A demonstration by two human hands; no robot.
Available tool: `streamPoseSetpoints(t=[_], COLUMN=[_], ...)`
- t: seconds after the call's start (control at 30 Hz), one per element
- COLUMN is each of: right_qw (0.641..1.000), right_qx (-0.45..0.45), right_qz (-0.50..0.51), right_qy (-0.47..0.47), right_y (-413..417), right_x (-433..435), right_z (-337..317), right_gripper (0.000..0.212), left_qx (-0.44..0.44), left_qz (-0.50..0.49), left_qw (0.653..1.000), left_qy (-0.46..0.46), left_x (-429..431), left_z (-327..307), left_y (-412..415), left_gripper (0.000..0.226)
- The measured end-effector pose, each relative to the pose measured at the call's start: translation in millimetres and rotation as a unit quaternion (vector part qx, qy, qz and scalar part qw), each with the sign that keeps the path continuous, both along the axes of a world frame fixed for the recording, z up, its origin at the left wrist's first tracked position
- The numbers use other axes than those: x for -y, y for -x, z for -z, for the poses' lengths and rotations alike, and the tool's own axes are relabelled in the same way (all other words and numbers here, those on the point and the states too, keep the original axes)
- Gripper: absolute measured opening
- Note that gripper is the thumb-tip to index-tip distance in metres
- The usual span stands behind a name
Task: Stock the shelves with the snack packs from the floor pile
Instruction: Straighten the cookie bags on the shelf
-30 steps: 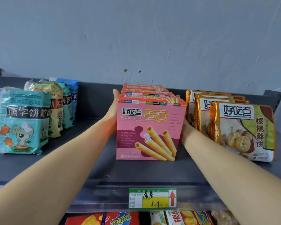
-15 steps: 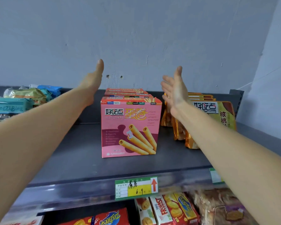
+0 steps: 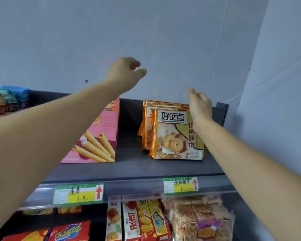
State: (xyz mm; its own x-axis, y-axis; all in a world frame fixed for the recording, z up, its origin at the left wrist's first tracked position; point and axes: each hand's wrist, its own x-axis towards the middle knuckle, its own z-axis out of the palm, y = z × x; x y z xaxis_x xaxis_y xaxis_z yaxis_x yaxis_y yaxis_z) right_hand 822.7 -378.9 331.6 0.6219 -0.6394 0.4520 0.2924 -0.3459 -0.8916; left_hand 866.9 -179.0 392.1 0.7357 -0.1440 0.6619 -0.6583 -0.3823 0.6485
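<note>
A pink egg-roll box (image 3: 101, 136) stands on the dark top shelf (image 3: 137, 167), with more boxes behind it. To its right stands a row of orange walnut-cookie packs (image 3: 172, 136). My left hand (image 3: 125, 72) is raised in front of the wall above the pink box, fingers loosely curled and holding nothing. My right hand (image 3: 200, 106) hovers at the top right corner of the front orange pack, back towards me, thumb up. Its fingers curl away out of sight, and I see nothing in it.
Teal and blue snack bags (image 3: 7, 96) stand at the shelf's far left. A grey upright post (image 3: 221, 112) ends the shelf on the right. Price tags (image 3: 78, 193) hang on the front rail. Below are cookie boxes (image 3: 132, 221), red packs (image 3: 68, 230) and a clear cracker bag (image 3: 198, 220).
Both hands let go of the pink box and lifted off it. My view swung right, the right hand dropped to the orange packs, and both hands' fingers curled loosely.
</note>
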Motion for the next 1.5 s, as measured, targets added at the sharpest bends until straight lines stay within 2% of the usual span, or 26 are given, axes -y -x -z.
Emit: streamPoseSetpoints(t=[0.03,0.17,0.27,0.37,0.4,0.5,0.57,0.73,0.87,0.97,1.03,1.13,1.2,1.23,1.3,1.37,1.4,1.43,1.5], right_qw=[1.0,0.997,0.99,0.977,0.973,0.966,0.968,0.977,0.979,0.975,0.974,0.98,0.979,0.978,0.969,0.95,0.939,0.931,0.927], right_qx=[-0.006,-0.068,-0.119,-0.164,-0.174,-0.194,-0.18,-0.118,-0.072,-0.082,-0.09,-0.07,-0.068,-0.073,-0.091,-0.099,-0.094,-0.088,-0.09], right_qz=[0.002,-0.017,-0.057,-0.103,-0.118,-0.131,-0.137,-0.14,-0.147,-0.168,-0.174,-0.167,-0.178,-0.188,-0.218,-0.26,-0.276,-0.279,-0.249], right_qy=[-0.004,-0.03,-0.056,-0.087,-0.098,-0.11,-0.109,-0.111,-0.122,-0.122,-0.117,-0.086,-0.067,-0.061,-0.078,-0.14,-0.182,-0.221,-0.267], right_y=[-1,3,4,0,-2,-8,-11,-13,-13,-15,-17,-21,-22,-22,-22,-24,-26,-29,-36], right_x=[12,45,60,66,68,70,71,69,77,79,77,79,81,83,86,90,92,94,99], right_z=[7,30,46,60,64,71,74,80,88,91,91,92,94,93,90,85,82,78,72], right_gripper=[0.034,0.059,0.07,0.068,0.065,0.062,0.051,0.027,0.025,0.049,0.06,0.058,0.056,0.058,0.072,0.081,0.081,0.08,0.081], left_qx=[-0.008,-0.069,-0.123,-0.218,-0.242,-0.293,-0.325,-0.29,-0.264,-0.23,-0.202,-0.16,-0.154,-0.157,-0.192,-0.257,-0.3,-0.334,-0.378], left_qz=[0.003,0.003,0.007,0.078,0.095,0.111,0.151,0.247,0.278,0.269,0.239,0.165,0.163,0.18,0.23,0.251,0.248,0.25,0.245], left_qw=[1.0,0.997,0.992,0.973,0.965,0.949,0.933,0.924,0.924,0.932,0.946,0.969,0.971,0.967,0.953,0.931,0.914,0.893,0.856], left_qy=[-0.01,-0.035,-0.02,0.028,0.033,0.034,0.03,0.029,-0.019,-0.083,-0.086,-0.091,-0.088,-0.083,-0.04,0.058,0.116,0.17,0.254], left_x=[12,47,65,75,76,74,74,83,80,76,79,84,85,83,80,78,79,81,86], left_z=[10,53,81,110,117,130,134,140,147,152,152,153,155,157,155,150,145,140,130], left_y=[3,8,8,2,-2,-16,-22,-24,-29,-33,-33,-36,-39,-41,-45,-48,-46,-47,-45], left_gripper=[0.046,0.055,0.062,0.057,0.066,0.114,0.118,0.094,0.12,0.133,0.129,0.115,0.11,0.109,0.12,0.134,0.131,0.115,0.069])
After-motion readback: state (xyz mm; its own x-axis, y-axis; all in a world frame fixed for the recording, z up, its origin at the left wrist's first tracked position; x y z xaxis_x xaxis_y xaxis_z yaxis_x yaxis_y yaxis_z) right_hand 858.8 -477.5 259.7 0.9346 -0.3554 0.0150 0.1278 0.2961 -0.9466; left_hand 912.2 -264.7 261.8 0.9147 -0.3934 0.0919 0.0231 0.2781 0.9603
